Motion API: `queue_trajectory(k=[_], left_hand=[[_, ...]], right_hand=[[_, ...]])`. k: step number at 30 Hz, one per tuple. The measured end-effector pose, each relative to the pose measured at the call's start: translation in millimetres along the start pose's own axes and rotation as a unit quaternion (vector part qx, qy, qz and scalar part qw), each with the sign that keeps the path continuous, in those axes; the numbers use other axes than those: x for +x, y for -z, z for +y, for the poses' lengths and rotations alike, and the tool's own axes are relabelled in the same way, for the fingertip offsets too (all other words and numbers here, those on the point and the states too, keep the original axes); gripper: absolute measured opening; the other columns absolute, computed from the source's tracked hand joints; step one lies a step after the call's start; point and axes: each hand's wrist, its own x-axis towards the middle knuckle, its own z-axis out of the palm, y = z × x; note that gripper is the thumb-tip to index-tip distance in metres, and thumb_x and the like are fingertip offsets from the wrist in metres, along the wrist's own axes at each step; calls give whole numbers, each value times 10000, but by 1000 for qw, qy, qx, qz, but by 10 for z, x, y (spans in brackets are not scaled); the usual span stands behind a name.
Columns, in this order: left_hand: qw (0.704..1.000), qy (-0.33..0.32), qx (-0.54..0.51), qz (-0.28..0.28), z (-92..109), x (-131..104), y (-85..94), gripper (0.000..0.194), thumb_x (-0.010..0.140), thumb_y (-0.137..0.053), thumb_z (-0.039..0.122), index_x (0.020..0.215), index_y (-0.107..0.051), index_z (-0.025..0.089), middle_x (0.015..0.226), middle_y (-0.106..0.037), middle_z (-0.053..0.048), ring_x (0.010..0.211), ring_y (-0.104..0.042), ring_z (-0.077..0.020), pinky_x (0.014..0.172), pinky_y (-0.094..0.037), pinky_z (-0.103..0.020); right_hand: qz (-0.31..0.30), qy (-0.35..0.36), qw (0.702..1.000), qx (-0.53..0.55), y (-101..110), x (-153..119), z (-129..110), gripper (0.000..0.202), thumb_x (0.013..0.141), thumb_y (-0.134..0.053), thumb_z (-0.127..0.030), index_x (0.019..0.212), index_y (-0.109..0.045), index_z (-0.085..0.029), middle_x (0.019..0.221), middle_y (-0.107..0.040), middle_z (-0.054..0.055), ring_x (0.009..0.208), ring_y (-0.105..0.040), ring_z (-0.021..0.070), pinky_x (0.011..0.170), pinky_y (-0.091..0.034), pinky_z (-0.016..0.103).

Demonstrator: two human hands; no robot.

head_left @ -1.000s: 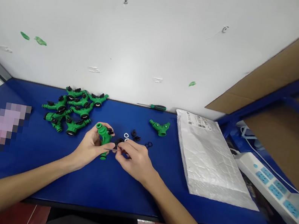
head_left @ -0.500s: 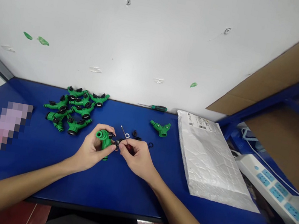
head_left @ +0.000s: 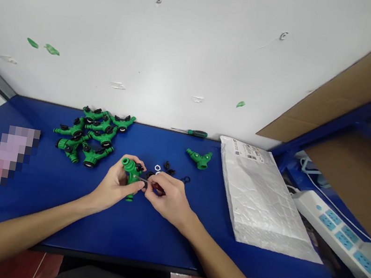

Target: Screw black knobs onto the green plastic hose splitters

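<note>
My left hand (head_left: 114, 185) is closed around a green Y-shaped hose connector (head_left: 132, 177), with one of its ends tipped up toward the wall. A black valve knob shows on the connector's upper arm. In my right hand (head_left: 170, 198) is a screwdriver (head_left: 158, 188) with a dark red handle, its thin shaft pointing left at the connector's middle. Whether the tip touches the connector is too small to tell. Small black parts (head_left: 170, 171) and a white ring (head_left: 157, 168) lie just beyond my right fingers.
Several green connectors with black knobs (head_left: 95, 155) lie grouped at the left. One connector without knobs (head_left: 199, 159) sits right of centre. A green-handled screwdriver (head_left: 197, 133) lies by the wall. A white padded mailer (head_left: 263, 204) and a power strip (head_left: 340, 236) are at the right.
The screwdriver has swung from pointing up and away to pointing left at the connector. The connector has turned slightly in my left hand.
</note>
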Motion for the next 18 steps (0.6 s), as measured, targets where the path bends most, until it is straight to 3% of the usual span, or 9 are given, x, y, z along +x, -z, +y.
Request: queue_trajectory(k=[4, 10, 14, 18], left_hand=[[1000, -8, -18, -6, -1, 8, -4, 419, 683, -828, 228, 968, -522, 209, 995, -635, -30, 827, -639, -160, 697, -532, -270], [998, 51, -18, 24, 16, 12, -5, 432, 672, -836, 253, 954, -512, 206, 945, -635, -8, 604, -601, -109, 476, -473, -223], [1000, -6, 6, 18, 12, 5, -1, 352, 718, -795, 238, 941, -524, 202, 957, -620, -12, 584, -576, -87, 520, -497, -236], [994, -90, 57, 6, 1, -19, 15, 287, 760, -750, 206, 962, -547, 199, 958, -623, -40, 863, -634, -177, 769, -536, -313]], right_hand=[[-20, -68, 994, 81, 50, 43, -30, 107, 778, -548, -168, 675, -571, -190, 595, -552, -18, 497, -453, 98, 506, -393, 224], [-26, -62, 993, 99, 54, 48, -56, 109, 785, -545, -173, 681, -576, -184, 646, -570, -2, 537, -468, 104, 529, -391, 231], [-65, -118, 981, 142, 70, 57, -73, 120, 795, -579, -186, 677, -601, -178, 598, -540, -24, 511, -438, 94, 513, -367, 225], [-87, -162, 969, 167, 92, 78, -71, 201, 865, -567, -263, 694, -610, -167, 560, -472, -41, 499, -383, 89, 497, -324, 226]])
